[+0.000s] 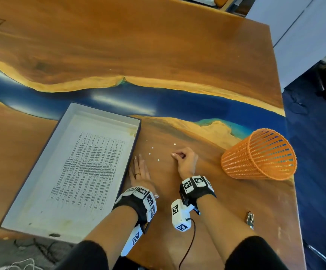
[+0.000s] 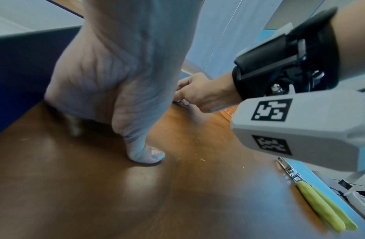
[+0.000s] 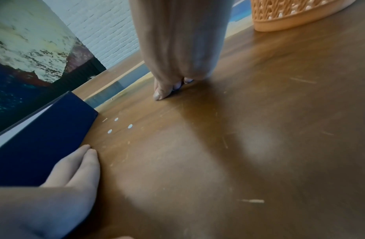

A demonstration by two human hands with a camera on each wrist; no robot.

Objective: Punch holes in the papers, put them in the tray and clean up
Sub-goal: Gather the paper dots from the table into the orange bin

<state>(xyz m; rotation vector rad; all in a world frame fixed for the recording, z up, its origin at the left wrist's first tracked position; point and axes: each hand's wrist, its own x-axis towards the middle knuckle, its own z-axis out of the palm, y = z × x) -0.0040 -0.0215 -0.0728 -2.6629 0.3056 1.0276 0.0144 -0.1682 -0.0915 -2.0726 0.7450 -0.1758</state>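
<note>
Printed paper (image 1: 92,164) lies in the tray (image 1: 41,152), its text too small to read | left hand (image 1: 139,172) flat on the bench (image 1: 216,211) against the tray wall, grip wide | right hand (image 1: 184,158) grip narrow, fingertips pinched at the bench among white punch dots (image 1: 152,147); whether it holds one, cannot tell | orange basket (image 1: 259,154) on its side | hole punch (image 2: 318,200) near the bench edge, partly cut off.

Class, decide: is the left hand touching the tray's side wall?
Touching. In the right wrist view, the left hand lies along the tray, fingers flat against its dark blue side wall, no gap showing.
</note>
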